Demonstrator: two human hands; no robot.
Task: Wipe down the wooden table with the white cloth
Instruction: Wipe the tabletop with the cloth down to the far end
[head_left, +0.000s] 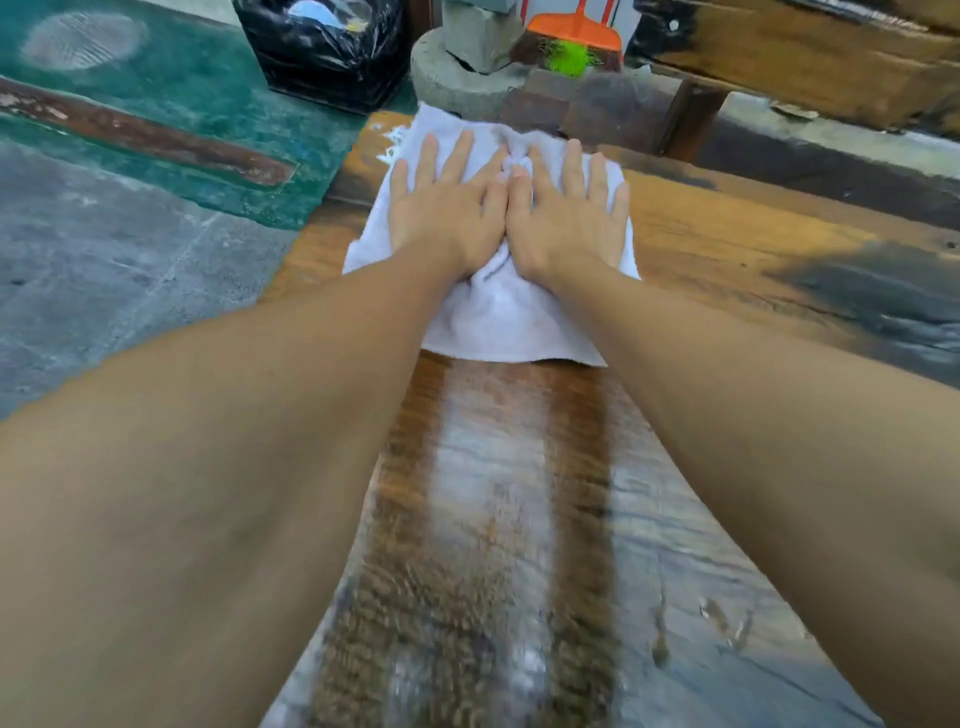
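Observation:
A white cloth (511, 317) lies spread on the far end of the wooden table (727, 244), close to its far left corner. My left hand (447, 208) presses flat on the cloth with straight, spread fingers. My right hand (569, 213) lies flat beside it on the same cloth, and the thumbs of both hands touch. Both arms stretch far forward. The wood between my arms shines wet in lengthwise streaks.
Past the table's far end stand a black bag-lined bin (327, 47), a round concrete base (457, 78) and an orange broom with green bristles (574, 39). A wooden bench (810, 62) runs at the back right. Green and grey floor (130, 218) lies left of the table edge.

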